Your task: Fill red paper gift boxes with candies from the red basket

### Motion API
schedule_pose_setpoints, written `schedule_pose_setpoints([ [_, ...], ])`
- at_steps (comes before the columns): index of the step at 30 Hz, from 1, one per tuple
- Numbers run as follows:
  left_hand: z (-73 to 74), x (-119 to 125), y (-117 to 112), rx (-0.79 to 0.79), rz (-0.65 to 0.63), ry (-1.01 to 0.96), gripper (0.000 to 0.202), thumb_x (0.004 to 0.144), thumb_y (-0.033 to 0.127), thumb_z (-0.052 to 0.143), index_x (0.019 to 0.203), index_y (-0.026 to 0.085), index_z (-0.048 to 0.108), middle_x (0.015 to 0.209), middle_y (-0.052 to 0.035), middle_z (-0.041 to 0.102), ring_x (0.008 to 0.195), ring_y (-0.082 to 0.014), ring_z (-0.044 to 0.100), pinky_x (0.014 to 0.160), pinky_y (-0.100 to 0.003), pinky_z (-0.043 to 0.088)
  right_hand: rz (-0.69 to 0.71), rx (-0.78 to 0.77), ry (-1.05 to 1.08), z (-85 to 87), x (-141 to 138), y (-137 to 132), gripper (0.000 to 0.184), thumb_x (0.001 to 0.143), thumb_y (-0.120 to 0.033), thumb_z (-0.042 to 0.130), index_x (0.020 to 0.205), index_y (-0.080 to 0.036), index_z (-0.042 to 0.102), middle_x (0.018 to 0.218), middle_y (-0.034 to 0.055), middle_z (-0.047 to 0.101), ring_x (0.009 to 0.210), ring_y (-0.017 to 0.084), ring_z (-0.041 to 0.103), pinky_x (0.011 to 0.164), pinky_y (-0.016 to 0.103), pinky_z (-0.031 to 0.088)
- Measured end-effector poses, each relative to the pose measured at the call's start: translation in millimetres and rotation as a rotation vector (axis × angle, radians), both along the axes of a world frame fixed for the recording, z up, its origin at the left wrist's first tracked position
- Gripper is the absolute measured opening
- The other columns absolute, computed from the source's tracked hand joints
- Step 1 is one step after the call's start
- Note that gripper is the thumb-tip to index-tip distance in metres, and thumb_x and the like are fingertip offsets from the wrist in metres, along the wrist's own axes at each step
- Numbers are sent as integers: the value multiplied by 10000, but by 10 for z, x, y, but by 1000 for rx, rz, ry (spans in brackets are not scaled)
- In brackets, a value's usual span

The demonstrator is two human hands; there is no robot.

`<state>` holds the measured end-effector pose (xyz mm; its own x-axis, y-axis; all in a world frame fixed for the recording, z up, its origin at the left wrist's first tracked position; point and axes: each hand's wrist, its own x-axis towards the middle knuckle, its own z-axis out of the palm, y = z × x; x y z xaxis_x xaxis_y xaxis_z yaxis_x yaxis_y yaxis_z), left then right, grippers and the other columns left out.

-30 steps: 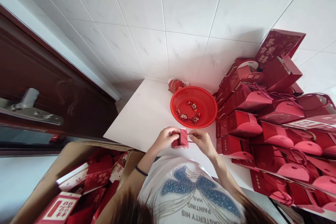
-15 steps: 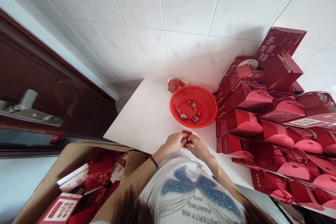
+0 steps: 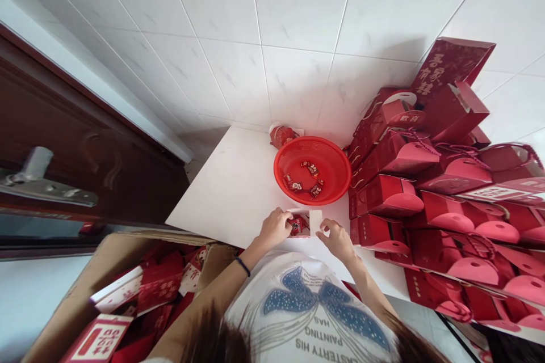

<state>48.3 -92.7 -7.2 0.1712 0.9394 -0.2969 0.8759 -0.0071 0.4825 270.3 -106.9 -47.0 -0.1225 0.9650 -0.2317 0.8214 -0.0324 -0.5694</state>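
Note:
A small candy box (image 3: 304, 233) lies at the near edge of the white table, its top folded back. Red-wrapped sweets (image 3: 297, 225) show inside, and a white inner flap (image 3: 315, 221) stands out at its right end. My left hand (image 3: 276, 227) is closed on the box's left end, thumb and fingers over the edge. At the other end my right hand (image 3: 336, 237) has its fingers bent in a pinch at the lower corner of the flap. Just beyond the box, a red plastic basket (image 3: 276, 177) holds several small wrapped sweets (image 3: 313, 170).
Stacked red gift boxes (image 3: 394, 195) crowd the table's right side. A red packet (image 3: 281, 136) sits behind the basket against the tiled wall (image 3: 293, 85). To the left are a cardboard carton (image 3: 93, 258) of red boxes and a dark door (image 3: 106, 142) with a metal handle.
The box's cover has been opened, bringing the sweets and white flap into view. My right hand has moved right, away from my left; my left still grips the box.

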Motion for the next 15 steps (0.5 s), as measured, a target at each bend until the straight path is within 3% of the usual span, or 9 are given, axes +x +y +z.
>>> schedule_pose_setpoints([
  [4,-20,-5,-85,238,84,2,513,718,-34,556,1107,232,758,1391,-170,535,1274,-386,474,1047,-551,399,13,-3,15,-37,-60,4,68,795,-225,651,856,-224,620,854,41,673,757,200,659,653,251,406],
  [6,-32,45,-84,246,6,-104,437,746,-13,553,1016,244,782,1313,-151,610,1216,-360,522,1032,-537,414,17,-7,18,-37,-101,12,75,785,-226,660,847,-225,616,843,37,667,766,201,657,653,249,405],
  [8,-45,118,-40,120,-179,-217,294,787,49,568,854,231,788,1086,-129,715,1054,-317,622,956,-465,474,12,-19,19,-25,-129,23,86,767,-206,663,835,-225,612,836,33,663,766,199,650,646,244,398],
  [10,-72,204,43,-81,-346,-173,201,808,119,596,768,210,771,910,-115,745,920,-295,681,863,-406,515,-6,-37,19,-2,-142,35,102,743,-172,658,818,-222,611,827,28,660,758,193,642,643,238,388],
  [12,-118,289,147,-235,-400,-9,145,806,164,625,777,184,766,867,-128,757,884,-305,711,809,-385,537,-29,-62,22,27,-152,43,104,729,-147,647,796,-218,612,806,24,657,739,186,633,635,233,377],
  [15,-211,388,294,-329,-393,137,128,781,149,643,824,147,764,887,-152,772,897,-319,734,780,-370,557,-57,-103,44,65,-176,39,109,718,-106,616,758,-208,614,757,17,650,704,171,618,622,225,362],
])
